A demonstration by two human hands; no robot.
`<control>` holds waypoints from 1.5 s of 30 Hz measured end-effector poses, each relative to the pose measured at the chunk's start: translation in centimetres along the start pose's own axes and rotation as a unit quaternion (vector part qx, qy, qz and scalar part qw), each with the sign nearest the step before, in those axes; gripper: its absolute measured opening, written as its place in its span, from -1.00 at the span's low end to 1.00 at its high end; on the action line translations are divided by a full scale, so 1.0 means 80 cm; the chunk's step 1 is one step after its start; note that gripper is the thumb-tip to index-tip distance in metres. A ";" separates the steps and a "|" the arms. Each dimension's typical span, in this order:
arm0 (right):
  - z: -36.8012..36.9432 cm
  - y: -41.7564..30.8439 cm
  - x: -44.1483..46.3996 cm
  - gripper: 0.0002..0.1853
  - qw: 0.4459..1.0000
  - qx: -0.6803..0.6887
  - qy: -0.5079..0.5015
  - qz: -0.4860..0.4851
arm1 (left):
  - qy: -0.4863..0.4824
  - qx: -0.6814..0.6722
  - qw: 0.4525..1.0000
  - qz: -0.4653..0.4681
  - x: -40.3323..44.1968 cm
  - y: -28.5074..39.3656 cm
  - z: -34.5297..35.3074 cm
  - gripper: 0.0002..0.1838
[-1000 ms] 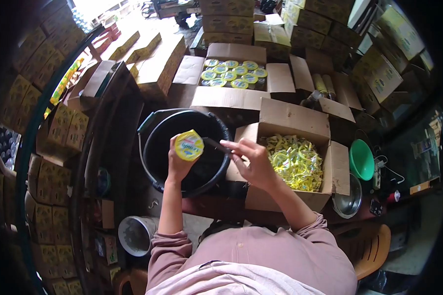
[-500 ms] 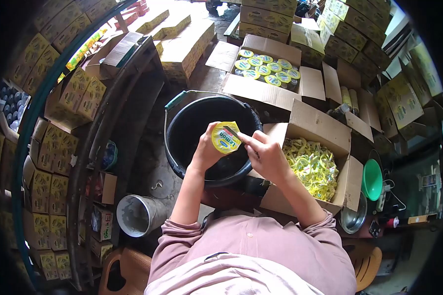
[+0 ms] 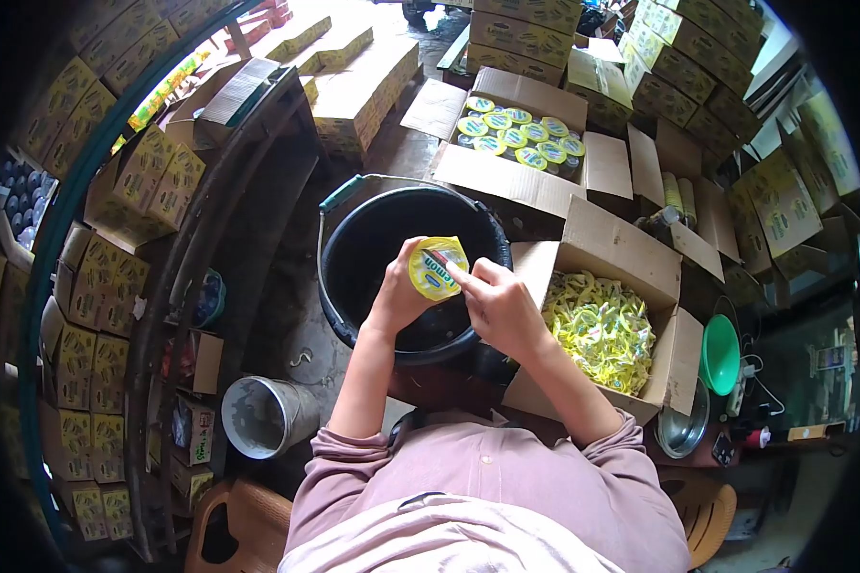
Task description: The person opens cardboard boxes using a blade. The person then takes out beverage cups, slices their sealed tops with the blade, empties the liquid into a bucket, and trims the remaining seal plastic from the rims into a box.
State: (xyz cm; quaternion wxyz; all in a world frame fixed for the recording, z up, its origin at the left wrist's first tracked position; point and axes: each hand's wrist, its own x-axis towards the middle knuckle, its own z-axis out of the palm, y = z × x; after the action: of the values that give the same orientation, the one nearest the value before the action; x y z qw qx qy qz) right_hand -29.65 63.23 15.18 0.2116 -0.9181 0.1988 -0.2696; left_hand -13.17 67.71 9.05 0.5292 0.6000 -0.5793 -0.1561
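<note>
My left hand [image 3: 395,294] is wrapped around a cup [image 3: 438,268] with a yellow, lemon-printed lid facing up. The cup is held over a large black bucket [image 3: 342,317]. On the right, my right hand [image 3: 499,304] is closed, its index finger reaching the lid. A thin dark tool like a small blade [image 3: 440,258] lies across the lid from that finger; its grip is mostly hidden in the fingers. Beside my right forearm, a cardboard box [image 3: 677,371] holds a heap of yellow peeled film scraps [image 3: 602,329].
Behind the bucket, an open carton [image 3: 492,172] holds several yellow-lidded cups [image 3: 524,134]. A grey pail [image 3: 266,417] stands at the lower left, near shelving with printed boxes [image 3: 94,368]. At right are a green bowl [image 3: 720,355] and a metal bowl [image 3: 683,420].
My right hand has shifted slightly left, with its index finger now farther onto the lid. Less of the dark tool shows. The cup stays in my left hand.
</note>
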 end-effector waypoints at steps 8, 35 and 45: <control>-0.002 0.005 -0.010 -0.51 0.998 -0.048 -0.018 -0.024 | 0.053 0.024 0.998 -0.018 0.002 -0.001 -0.003 -0.24; -0.035 0.046 0.020 -0.52 0.992 0.009 -0.053 -0.117 | -0.038 -0.153 0.988 0.002 -0.003 -0.001 -0.004 0.08; -0.023 0.044 0.019 -0.55 0.993 0.035 -0.057 -0.096 | -0.049 -0.184 0.982 -0.005 -0.003 -0.006 -0.007 0.08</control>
State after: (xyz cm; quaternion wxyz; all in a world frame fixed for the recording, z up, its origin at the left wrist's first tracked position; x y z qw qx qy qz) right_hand -30.39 59.06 15.46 0.2276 -0.9389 0.0874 -0.2428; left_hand -12.55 68.06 8.78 0.6005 0.4869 -0.5632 -0.2919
